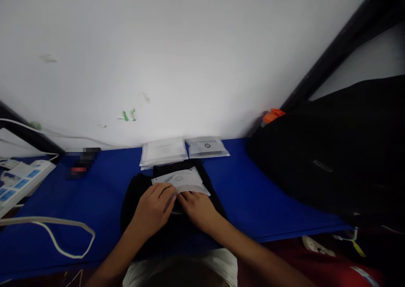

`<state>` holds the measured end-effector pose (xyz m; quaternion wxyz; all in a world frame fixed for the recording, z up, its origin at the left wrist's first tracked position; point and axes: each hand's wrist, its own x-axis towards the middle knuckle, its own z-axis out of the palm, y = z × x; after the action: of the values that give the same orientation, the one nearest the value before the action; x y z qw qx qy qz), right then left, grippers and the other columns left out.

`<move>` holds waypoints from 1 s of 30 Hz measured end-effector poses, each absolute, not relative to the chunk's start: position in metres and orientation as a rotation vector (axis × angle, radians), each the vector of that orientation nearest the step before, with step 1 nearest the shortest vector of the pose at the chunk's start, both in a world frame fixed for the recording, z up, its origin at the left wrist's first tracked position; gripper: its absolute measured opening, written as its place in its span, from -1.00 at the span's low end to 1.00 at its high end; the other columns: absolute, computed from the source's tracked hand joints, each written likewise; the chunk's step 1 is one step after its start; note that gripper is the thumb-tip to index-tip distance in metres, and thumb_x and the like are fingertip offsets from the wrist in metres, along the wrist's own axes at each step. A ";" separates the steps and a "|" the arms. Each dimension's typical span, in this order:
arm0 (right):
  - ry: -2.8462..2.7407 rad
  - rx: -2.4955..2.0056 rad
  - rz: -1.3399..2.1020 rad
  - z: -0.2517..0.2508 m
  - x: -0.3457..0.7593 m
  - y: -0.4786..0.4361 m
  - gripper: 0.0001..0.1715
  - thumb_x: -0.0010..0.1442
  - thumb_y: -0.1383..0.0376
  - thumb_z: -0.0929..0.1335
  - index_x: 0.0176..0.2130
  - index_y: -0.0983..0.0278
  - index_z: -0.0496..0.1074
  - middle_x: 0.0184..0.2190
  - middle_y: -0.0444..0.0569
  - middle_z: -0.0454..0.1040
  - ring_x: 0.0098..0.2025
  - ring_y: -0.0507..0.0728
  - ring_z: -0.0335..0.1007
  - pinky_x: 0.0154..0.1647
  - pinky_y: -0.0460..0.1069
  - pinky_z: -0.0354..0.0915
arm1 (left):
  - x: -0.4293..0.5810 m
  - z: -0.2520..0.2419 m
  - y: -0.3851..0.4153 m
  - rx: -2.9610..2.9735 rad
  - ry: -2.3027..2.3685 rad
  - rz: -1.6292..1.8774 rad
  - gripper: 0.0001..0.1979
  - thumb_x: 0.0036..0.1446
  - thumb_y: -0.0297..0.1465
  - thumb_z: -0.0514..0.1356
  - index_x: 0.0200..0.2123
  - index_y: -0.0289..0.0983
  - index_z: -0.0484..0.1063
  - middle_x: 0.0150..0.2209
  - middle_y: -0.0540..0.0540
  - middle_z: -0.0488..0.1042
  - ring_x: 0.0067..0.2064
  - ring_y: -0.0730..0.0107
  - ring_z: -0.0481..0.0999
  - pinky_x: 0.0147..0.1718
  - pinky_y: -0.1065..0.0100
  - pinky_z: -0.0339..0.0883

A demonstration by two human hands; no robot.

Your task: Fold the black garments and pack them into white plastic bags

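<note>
A black folded garment (139, 202) lies on the blue table (253, 194) in front of me. On top of it rests a clear plastic bag (183, 179) with grey print. My left hand (155, 209) and my right hand (198, 209) meet at the bag's near edge, fingers curled and pinching it, knuckles up. Both wrists rest over the garment.
Two more clear bags (164, 151) (207, 147) lie at the back by the white wall. A large black bag (341, 152) fills the right side. A white power strip (19, 181) and a white cable (63, 236) lie at the left.
</note>
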<state>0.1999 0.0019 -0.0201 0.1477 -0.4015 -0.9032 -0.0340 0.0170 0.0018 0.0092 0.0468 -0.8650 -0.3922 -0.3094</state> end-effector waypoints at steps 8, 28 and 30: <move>-2.372 -0.338 -0.097 0.011 0.232 -0.032 -0.50 0.38 0.27 0.03 -0.10 0.36 0.44 -0.29 0.08 0.53 -0.27 0.15 0.42 -0.38 0.04 0.29 | -0.003 0.039 0.022 -2.463 -1.220 -0.984 -0.74 0.23 -0.53 0.07 -0.12 -0.22 0.52 -0.19 -0.09 0.55 -0.18 0.34 0.52 -0.25 0.38 0.42; -2.476 -0.586 0.028 -0.023 0.260 0.024 -0.50 0.37 0.34 0.17 0.26 0.34 0.20 0.08 0.21 0.42 0.19 0.22 0.26 0.15 0.22 0.30 | 0.029 0.009 0.042 -3.411 -1.315 -0.945 -0.25 0.04 -0.33 0.33 0.27 -0.17 0.14 0.09 -0.21 0.42 0.10 0.12 0.44 0.08 0.06 0.33; -2.464 -0.611 0.035 -0.024 0.273 0.026 -0.48 0.36 0.37 0.15 0.28 0.34 0.15 0.10 0.22 0.41 0.20 0.23 0.26 0.18 0.24 0.28 | 0.011 0.011 0.039 -3.307 -1.384 -1.112 -0.44 0.11 -0.45 0.18 0.20 -0.18 0.23 -0.04 -0.14 0.47 0.00 0.22 0.48 0.05 0.11 0.35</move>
<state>0.2732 0.0256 -0.0243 0.2966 -0.2300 -0.9268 0.0130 0.0108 0.0387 0.0112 -0.3012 -0.8402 -0.3517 -0.2824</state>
